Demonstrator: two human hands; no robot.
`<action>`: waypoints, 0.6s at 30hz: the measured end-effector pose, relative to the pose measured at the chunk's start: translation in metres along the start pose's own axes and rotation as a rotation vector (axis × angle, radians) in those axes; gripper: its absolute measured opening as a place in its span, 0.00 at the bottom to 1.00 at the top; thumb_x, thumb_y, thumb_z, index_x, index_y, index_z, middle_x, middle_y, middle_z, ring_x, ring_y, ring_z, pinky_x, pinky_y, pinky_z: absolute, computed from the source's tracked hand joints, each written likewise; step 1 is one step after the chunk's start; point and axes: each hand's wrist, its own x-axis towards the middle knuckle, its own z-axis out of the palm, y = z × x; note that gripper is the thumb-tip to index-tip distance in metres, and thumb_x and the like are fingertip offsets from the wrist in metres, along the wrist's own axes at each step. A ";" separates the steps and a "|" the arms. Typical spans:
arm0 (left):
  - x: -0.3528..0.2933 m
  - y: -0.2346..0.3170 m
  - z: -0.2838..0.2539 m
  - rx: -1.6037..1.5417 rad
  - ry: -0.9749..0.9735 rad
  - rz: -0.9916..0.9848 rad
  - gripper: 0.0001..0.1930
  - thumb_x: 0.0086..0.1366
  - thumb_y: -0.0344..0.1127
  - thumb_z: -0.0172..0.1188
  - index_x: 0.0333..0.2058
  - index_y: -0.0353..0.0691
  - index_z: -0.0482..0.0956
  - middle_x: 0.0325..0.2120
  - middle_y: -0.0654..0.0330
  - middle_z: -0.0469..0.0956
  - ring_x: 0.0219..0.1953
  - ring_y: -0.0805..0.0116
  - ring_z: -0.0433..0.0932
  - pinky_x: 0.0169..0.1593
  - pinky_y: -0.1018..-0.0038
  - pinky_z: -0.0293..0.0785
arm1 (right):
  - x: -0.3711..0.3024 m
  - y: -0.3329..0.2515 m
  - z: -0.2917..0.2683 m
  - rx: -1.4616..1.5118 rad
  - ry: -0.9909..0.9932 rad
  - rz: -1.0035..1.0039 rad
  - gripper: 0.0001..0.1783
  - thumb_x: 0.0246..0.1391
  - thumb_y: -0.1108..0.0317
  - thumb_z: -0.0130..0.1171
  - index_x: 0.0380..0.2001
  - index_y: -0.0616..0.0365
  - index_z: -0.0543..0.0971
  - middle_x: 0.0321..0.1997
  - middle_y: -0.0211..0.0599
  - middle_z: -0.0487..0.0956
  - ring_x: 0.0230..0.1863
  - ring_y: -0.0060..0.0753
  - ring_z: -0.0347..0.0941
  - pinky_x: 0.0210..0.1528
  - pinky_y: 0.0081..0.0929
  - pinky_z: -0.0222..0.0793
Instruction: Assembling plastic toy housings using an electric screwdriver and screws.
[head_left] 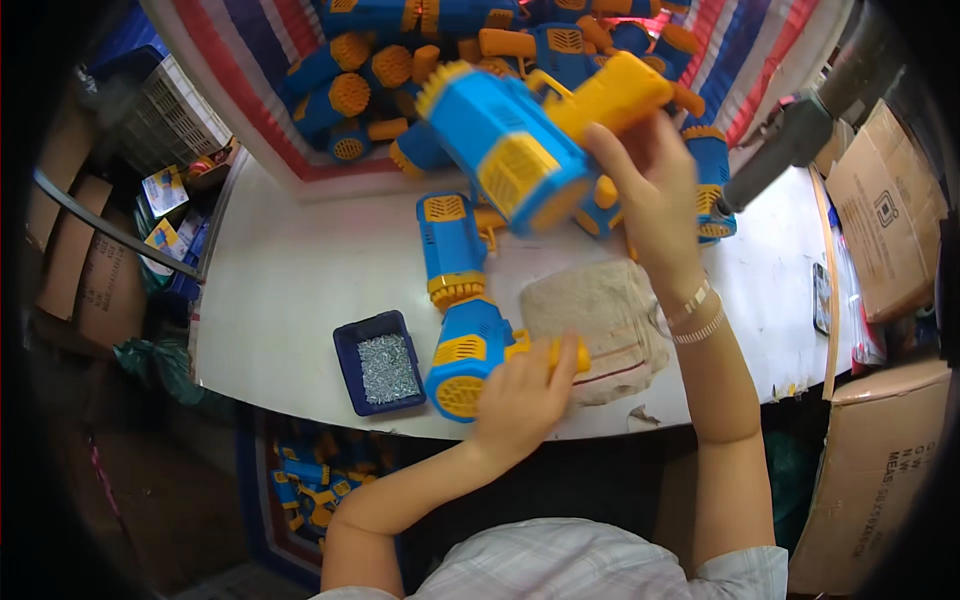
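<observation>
My right hand (655, 190) is raised over the table and wrapped round the yellow grip of a blue and yellow toy bubble gun (510, 145), slightly blurred. On the table's near edge lies a second toy bubble gun (468, 345), and my left hand (525, 395) has its fingers closed over that one's yellow handle. Touching its far end is a third toy bubble gun (450, 240). Beside the left hand is a folded beige cloth (590, 310). A dark blue tray (350, 355) of small silvery screws stands to the left.
Many similar toy guns (340, 85) are heaped at the back inside a striped sheet (270, 130). A dark tool on an arm (790, 145) hangs at the right. Cardboard boxes (885, 210) flank the table (270, 270). More toy parts (310, 485) sit below its front edge.
</observation>
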 end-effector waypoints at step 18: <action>0.006 -0.011 0.061 -0.409 -0.499 -0.224 0.22 0.40 0.36 0.67 0.36 0.36 0.72 0.30 0.55 0.71 0.38 0.57 0.71 0.41 0.68 0.65 | -0.028 0.006 -0.099 -0.118 -0.044 0.034 0.22 0.50 0.71 0.56 0.48 0.68 0.65 0.44 0.46 0.74 0.44 0.38 0.74 0.50 0.30 0.67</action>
